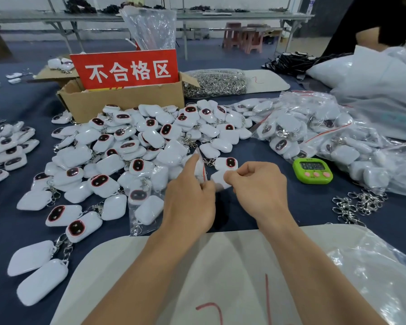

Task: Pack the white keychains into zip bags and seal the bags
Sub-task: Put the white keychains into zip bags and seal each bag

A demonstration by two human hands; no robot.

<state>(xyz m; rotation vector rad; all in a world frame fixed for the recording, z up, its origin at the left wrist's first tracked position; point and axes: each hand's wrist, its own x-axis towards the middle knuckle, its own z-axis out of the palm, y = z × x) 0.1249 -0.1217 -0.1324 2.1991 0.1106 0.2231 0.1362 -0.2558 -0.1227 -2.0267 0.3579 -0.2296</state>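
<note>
My left hand (189, 198) pinches a small clear zip bag (201, 168) with a red seal line, its forefinger lying along the bag's upper edge. My right hand (258, 184) is curled beside it and pinches a white keychain (217, 180) at the bag. A large pile of loose white keychains (136, 146) with dark oval faces and metal clasps covers the blue table just beyond and left of my hands. One sealed bag with keychains (145, 202) lies flat left of my left hand.
A cardboard box (124, 99) with a red sign stands behind the pile. Filled zip bags (314, 127) heap at the right, near a green timer (313, 171) and loose metal clasps (359, 205). A pale sack (220, 277) lies under my forearms. Another keychain pile (7, 144) sits far left.
</note>
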